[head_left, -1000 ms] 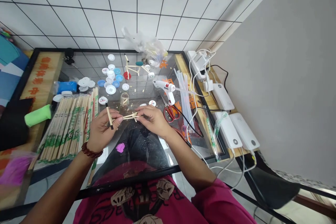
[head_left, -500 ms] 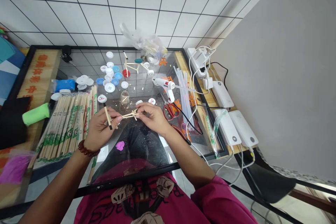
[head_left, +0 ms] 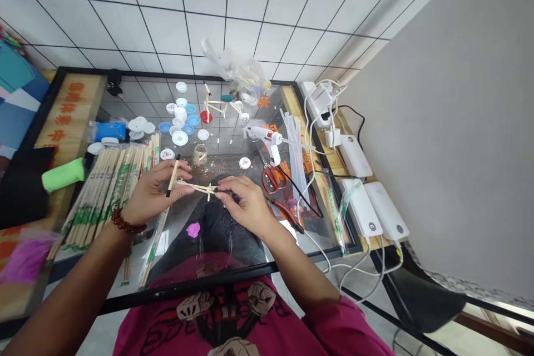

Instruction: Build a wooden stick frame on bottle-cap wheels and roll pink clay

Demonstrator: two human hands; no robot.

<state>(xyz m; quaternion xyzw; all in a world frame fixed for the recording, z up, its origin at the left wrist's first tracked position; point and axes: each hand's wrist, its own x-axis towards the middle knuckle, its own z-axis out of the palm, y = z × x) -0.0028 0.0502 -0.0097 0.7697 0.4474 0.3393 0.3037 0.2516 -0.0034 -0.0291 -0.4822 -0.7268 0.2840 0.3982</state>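
Between my hands, above the glass tabletop, is a small frame of chopstick pieces (head_left: 196, 186). At its left end stands a crossbar with black tips (head_left: 173, 175). My left hand (head_left: 147, 193) is closed on that end, the thumb pressed along the sticks below the crossbar. My right hand (head_left: 247, 203) pinches the other end, where a short stick crosses the long ones; its fingertips hide part of the joint. Beyond them, a similar chopstick model (head_left: 217, 105) with a red cap and a teal piece stands on the glass. A clear small container (head_left: 200, 154) sits just ahead of the hands.
Bagged chopsticks (head_left: 104, 194) lie on the left, with white and blue bottle caps (head_left: 179, 138) behind. To the right are a hot glue gun (head_left: 267, 139), clear glue sticks (head_left: 295, 150), red-handled scissors (head_left: 274, 179), pliers (head_left: 286, 215) and cables. Purple clay (head_left: 193, 230) lies nearby.
The frame has turned so the black-tipped crossbar now leans the other way. My left hand has shifted slightly left and its fingers have moved. The view has also shifted a little.
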